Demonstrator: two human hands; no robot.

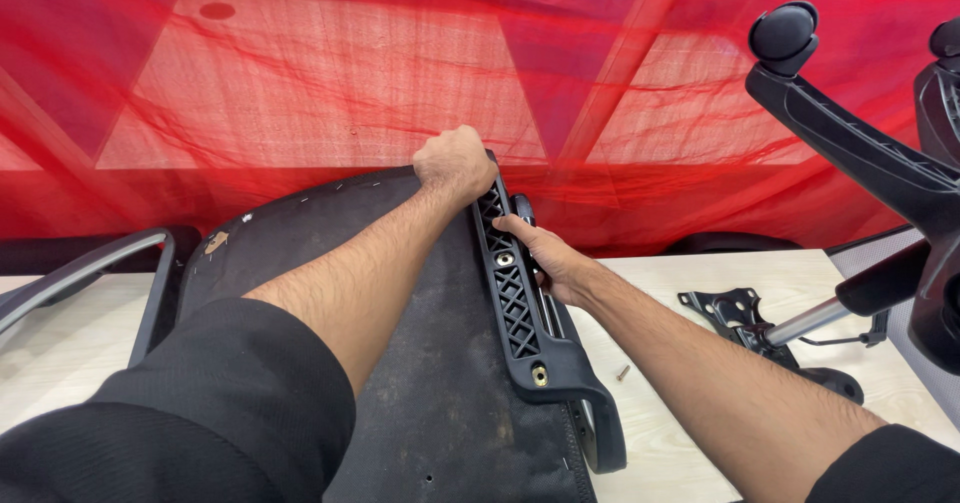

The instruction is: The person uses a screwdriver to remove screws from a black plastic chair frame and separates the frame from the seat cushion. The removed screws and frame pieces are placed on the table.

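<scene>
An upturned black chair seat (440,383) lies on a pale wooden table (670,443), its dusty fabric underside facing up. A black plastic armrest bracket (515,303) with a lattice pattern and screw holes runs along the seat's right edge. My left hand (455,161) is closed in a fist over the far end of that bracket. My right hand (545,258) rests against the bracket's right side, fingers pressed to it near a screw hole.
A loose screw (623,371) lies on the table right of the bracket. A black metal mounting plate (735,313) with a chrome gas cylinder (815,320) and the chair's wheeled base (860,153) stand at the right. Another armrest (90,263) sits at the left. Red mesh fabric (350,83) hangs behind.
</scene>
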